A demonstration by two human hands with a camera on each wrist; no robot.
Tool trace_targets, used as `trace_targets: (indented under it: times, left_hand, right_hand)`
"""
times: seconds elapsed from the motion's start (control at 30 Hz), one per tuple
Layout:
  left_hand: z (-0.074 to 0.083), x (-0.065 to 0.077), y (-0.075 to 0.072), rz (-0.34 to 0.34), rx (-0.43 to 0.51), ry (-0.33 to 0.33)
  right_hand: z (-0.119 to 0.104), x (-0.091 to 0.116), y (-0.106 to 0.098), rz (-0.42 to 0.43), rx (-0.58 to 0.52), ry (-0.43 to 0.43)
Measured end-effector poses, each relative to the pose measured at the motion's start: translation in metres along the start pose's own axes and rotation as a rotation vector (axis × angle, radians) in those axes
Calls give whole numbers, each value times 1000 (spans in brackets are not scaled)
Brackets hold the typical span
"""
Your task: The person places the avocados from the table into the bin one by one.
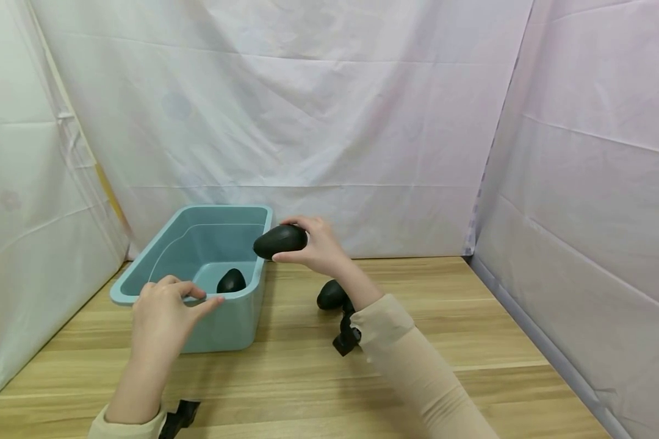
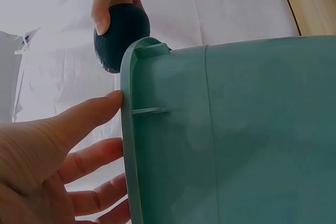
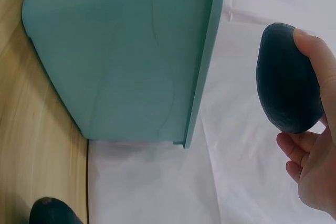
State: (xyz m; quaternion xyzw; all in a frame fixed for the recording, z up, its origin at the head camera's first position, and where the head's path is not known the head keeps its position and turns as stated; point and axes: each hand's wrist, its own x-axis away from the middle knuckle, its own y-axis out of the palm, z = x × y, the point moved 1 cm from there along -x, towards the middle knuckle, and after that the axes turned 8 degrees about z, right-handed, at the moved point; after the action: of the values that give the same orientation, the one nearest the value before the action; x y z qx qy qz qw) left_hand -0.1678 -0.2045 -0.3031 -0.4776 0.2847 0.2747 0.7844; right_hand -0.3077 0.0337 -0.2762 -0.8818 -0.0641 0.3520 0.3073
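My right hand (image 1: 325, 251) holds a dark avocado (image 1: 279, 241) between thumb and fingers, raised beside the right rim of a blue-green plastic bin (image 1: 219, 326). In the right wrist view that avocado (image 3: 287, 80) is apart from the bin's wall. At the near rim, my left hand (image 1: 163, 314) holds the edge, its thumb against the rim and its fingers partly hidden behind it in the left wrist view. Inside the bin lies another avocado (image 1: 231, 281). One more avocado (image 1: 331, 295) lies on the table, partly covered by the right wrist.
The bin stands on a wood-grain table (image 1: 285, 390), at its left. White cloth (image 1: 362, 122) hangs behind and along both sides. Black wrist mounts (image 1: 347, 335) are strapped at the sleeves.
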Motion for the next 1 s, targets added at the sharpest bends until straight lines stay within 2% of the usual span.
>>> trace_targets:
  times: [0.4, 0.7, 1.0]
  left_hand:
    - [-1, 0, 0, -16, 8, -10]
    - [-1, -2, -1, -46, 1, -14]
    - [-1, -2, -1, -52, 5, -15]
  right_hand:
    - [-12, -2, 22, -31, 2, -22]
    - [-16, -5, 38, -27, 32, -77]
    - [-20, -4, 51, -36, 53, -62]
